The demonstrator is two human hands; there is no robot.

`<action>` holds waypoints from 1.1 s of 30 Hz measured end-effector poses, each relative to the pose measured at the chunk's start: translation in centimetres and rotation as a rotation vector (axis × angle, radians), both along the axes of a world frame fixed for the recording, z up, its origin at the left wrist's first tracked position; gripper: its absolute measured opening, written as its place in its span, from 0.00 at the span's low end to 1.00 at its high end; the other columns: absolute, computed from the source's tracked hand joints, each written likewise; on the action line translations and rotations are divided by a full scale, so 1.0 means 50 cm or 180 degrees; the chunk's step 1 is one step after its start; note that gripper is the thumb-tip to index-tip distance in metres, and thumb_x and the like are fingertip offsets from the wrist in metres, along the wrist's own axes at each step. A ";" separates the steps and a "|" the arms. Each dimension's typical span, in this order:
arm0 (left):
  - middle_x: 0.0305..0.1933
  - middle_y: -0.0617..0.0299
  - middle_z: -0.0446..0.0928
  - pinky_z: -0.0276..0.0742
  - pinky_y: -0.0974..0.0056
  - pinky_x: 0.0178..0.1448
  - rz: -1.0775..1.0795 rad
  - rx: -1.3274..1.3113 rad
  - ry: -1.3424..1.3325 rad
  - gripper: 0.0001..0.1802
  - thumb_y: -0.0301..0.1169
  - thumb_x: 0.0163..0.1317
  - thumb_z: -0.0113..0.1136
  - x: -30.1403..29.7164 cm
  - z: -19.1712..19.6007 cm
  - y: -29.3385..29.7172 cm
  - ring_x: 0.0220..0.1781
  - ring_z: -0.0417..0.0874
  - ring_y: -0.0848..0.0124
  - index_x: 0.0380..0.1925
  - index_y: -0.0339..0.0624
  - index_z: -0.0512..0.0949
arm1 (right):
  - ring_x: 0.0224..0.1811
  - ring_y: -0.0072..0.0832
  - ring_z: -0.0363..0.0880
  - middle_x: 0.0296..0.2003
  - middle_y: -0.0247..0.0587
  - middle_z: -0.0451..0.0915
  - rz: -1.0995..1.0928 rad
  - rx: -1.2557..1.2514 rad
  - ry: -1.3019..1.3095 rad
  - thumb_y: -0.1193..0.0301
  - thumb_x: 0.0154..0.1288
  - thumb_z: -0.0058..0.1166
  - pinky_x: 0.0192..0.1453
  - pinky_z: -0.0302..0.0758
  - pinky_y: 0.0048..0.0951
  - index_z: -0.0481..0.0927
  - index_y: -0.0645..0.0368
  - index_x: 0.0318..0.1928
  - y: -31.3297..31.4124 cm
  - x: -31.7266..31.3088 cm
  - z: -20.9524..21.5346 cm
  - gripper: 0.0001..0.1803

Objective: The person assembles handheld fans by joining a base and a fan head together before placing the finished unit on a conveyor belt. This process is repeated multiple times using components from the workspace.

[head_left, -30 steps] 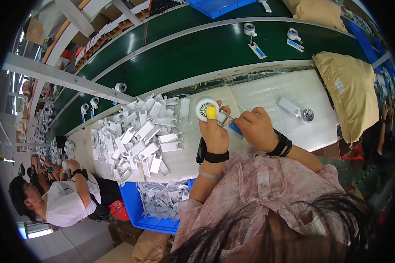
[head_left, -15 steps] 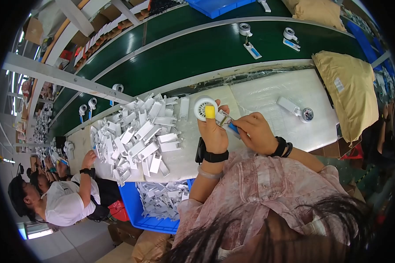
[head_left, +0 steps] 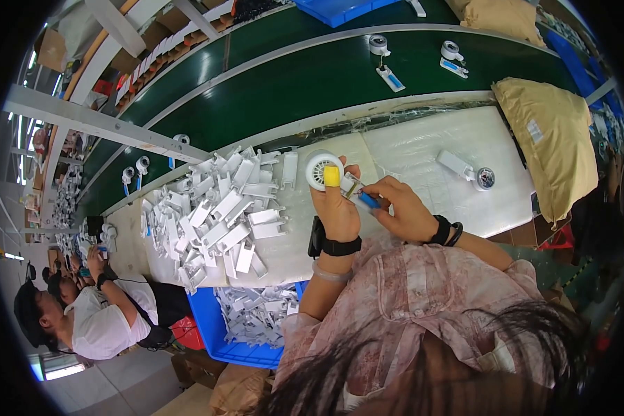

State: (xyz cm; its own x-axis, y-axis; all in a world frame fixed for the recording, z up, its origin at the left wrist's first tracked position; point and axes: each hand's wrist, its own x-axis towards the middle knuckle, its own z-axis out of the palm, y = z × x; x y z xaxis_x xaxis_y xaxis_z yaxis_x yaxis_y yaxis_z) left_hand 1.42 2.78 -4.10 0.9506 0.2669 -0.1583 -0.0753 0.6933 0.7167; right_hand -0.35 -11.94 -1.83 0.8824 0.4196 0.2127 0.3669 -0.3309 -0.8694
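Note:
My left hand (head_left: 336, 208) grips a small white round fan piece (head_left: 317, 168) above the white work table (head_left: 423, 149); a yellow finger cot covers one fingertip. My right hand (head_left: 402, 211) holds a small blue-and-white part (head_left: 362, 197) against the fan piece, so both hands meet. Black bands sit on both wrists. A heap of white plastic handle parts (head_left: 218, 211) lies on the table just left of my left hand.
A finished white fan unit (head_left: 468, 170) lies to the right. A tan sack (head_left: 551, 142) sits at the table's right end. A green conveyor belt (head_left: 291, 76) behind carries small fan units (head_left: 385, 62). A blue bin (head_left: 246, 322) of white parts stands below. Another person (head_left: 97, 315) sits left.
My hands stay together on the fan piece, barely shifted. The items on the conveyor have drifted leftward. The person at left has moved an arm.

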 end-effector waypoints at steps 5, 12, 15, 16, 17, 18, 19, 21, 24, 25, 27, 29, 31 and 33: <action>0.49 0.54 0.77 0.79 0.60 0.48 -0.0015 -0.0027 0.0027 0.19 0.37 0.67 0.57 -0.004 -0.001 -0.005 0.42 0.81 0.66 0.53 0.41 0.68 | 0.30 0.32 0.77 0.37 0.45 0.73 0.0086 -0.0121 0.0522 0.80 0.51 0.55 0.34 0.74 0.30 0.75 0.62 0.47 -0.006 0.013 -0.004 0.19; 0.47 0.56 0.78 0.79 0.62 0.44 -0.0038 0.0019 0.0037 0.17 0.35 0.67 0.57 0.000 -0.003 -0.011 0.39 0.81 0.68 0.51 0.41 0.68 | 0.25 0.30 0.76 0.35 0.39 0.73 0.0016 -0.1054 -0.1048 0.77 0.50 0.58 0.32 0.74 0.31 0.75 0.61 0.46 0.001 0.018 -0.004 0.19; 0.47 0.56 0.78 0.79 0.62 0.44 -0.0043 0.0043 0.0017 0.17 0.36 0.67 0.57 -0.001 -0.015 -0.004 0.40 0.81 0.68 0.52 0.41 0.68 | 0.24 0.29 0.77 0.34 0.38 0.75 0.0164 -0.1233 -0.1249 0.75 0.52 0.58 0.31 0.74 0.29 0.74 0.62 0.48 -0.005 0.030 -0.006 0.20; 0.47 0.56 0.78 0.79 0.62 0.44 -0.0033 0.0035 0.0029 0.17 0.36 0.67 0.57 0.000 -0.018 -0.002 0.40 0.81 0.68 0.52 0.41 0.68 | 0.24 0.29 0.77 0.34 0.38 0.75 0.0177 -0.1239 -0.1238 0.75 0.52 0.58 0.31 0.74 0.29 0.74 0.62 0.48 -0.009 0.035 0.003 0.20; 0.48 0.56 0.78 0.79 0.62 0.44 -0.0036 -0.0097 0.0140 0.17 0.36 0.67 0.57 0.002 -0.020 0.002 0.40 0.81 0.68 0.52 0.41 0.68 | 0.25 0.26 0.77 0.33 0.38 0.76 0.0237 -0.0889 -0.0365 0.75 0.53 0.58 0.32 0.74 0.27 0.74 0.62 0.49 -0.013 0.040 0.021 0.20; 0.48 0.56 0.77 0.79 0.62 0.44 -0.0034 -0.0230 0.0249 0.18 0.36 0.68 0.56 0.004 -0.022 0.008 0.40 0.81 0.68 0.52 0.41 0.68 | 0.26 0.24 0.77 0.31 0.38 0.78 0.0295 -0.0536 0.0503 0.75 0.54 0.57 0.32 0.74 0.25 0.75 0.62 0.49 -0.015 0.047 0.030 0.19; 0.48 0.56 0.77 0.79 0.62 0.44 -0.0008 -0.0233 0.0241 0.18 0.36 0.68 0.56 0.001 -0.023 0.013 0.40 0.81 0.68 0.52 0.41 0.68 | 0.26 0.24 0.77 0.31 0.38 0.78 0.0320 -0.0540 0.0495 0.75 0.54 0.57 0.32 0.74 0.25 0.75 0.62 0.49 -0.018 0.053 0.026 0.19; 0.49 0.55 0.77 0.79 0.60 0.47 0.0009 -0.0205 0.0215 0.18 0.37 0.68 0.56 -0.005 -0.027 0.025 0.41 0.81 0.66 0.53 0.41 0.67 | 0.26 0.19 0.76 0.30 0.35 0.79 0.0248 -0.0086 0.0538 0.75 0.59 0.55 0.32 0.73 0.21 0.76 0.63 0.48 -0.024 0.068 0.002 0.15; 0.50 0.54 0.76 0.80 0.58 0.49 0.0114 -0.0351 0.0331 0.19 0.38 0.68 0.56 -0.011 -0.037 0.044 0.42 0.81 0.65 0.54 0.42 0.67 | 0.24 0.21 0.76 0.27 0.37 0.78 -0.0010 0.0033 0.0796 0.74 0.60 0.53 0.30 0.72 0.22 0.78 0.64 0.44 -0.027 0.113 -0.074 0.12; 0.50 0.54 0.76 0.80 0.58 0.49 0.0144 -0.0345 0.0308 0.19 0.38 0.68 0.56 -0.016 -0.046 0.057 0.42 0.81 0.65 0.54 0.42 0.67 | 0.25 0.23 0.77 0.26 0.39 0.78 0.0001 0.0136 0.1033 0.75 0.60 0.52 0.32 0.73 0.24 0.79 0.64 0.42 -0.020 0.126 -0.093 0.10; 0.50 0.54 0.76 0.80 0.56 0.51 0.0309 -0.0425 0.0446 0.20 0.39 0.68 0.55 -0.033 -0.064 0.085 0.43 0.81 0.64 0.54 0.42 0.67 | 0.26 0.25 0.77 0.26 0.39 0.79 0.0212 -0.0039 0.0978 0.74 0.60 0.51 0.33 0.74 0.25 0.79 0.64 0.43 -0.006 0.156 -0.136 0.11; 0.50 0.54 0.76 0.80 0.56 0.51 0.0463 -0.0460 0.0501 0.20 0.40 0.68 0.55 -0.052 -0.080 0.114 0.43 0.81 0.64 0.54 0.42 0.68 | 0.26 0.28 0.78 0.26 0.40 0.79 0.0425 -0.0217 0.0952 0.74 0.60 0.51 0.34 0.74 0.27 0.78 0.64 0.43 0.022 0.186 -0.173 0.11; 0.49 0.54 0.76 0.80 0.55 0.53 0.0651 -0.0527 0.0588 0.20 0.41 0.68 0.56 -0.066 -0.095 0.145 0.44 0.80 0.63 0.54 0.43 0.68 | 0.34 0.35 0.80 0.34 0.43 0.80 0.0894 -0.0887 0.0730 0.73 0.60 0.51 0.39 0.76 0.33 0.76 0.59 0.50 0.064 0.217 -0.205 0.16; 0.51 0.55 0.76 0.77 0.54 0.57 0.0763 -0.0476 0.0659 0.21 0.41 0.69 0.54 -0.071 -0.104 0.168 0.47 0.79 0.63 0.55 0.41 0.69 | 0.39 0.37 0.80 0.41 0.45 0.78 0.0989 -0.1212 0.0412 0.72 0.61 0.52 0.42 0.76 0.36 0.74 0.56 0.54 0.119 0.242 -0.234 0.19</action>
State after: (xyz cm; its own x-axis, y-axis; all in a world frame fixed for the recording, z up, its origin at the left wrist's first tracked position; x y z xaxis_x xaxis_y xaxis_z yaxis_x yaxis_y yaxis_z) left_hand -2.12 11.16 -9.30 0.8074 0.4378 -0.3955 -0.1123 0.7720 0.6256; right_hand 11.77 -6.01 -13.53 0.7126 0.6930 -0.1094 0.3957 -0.5256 -0.7531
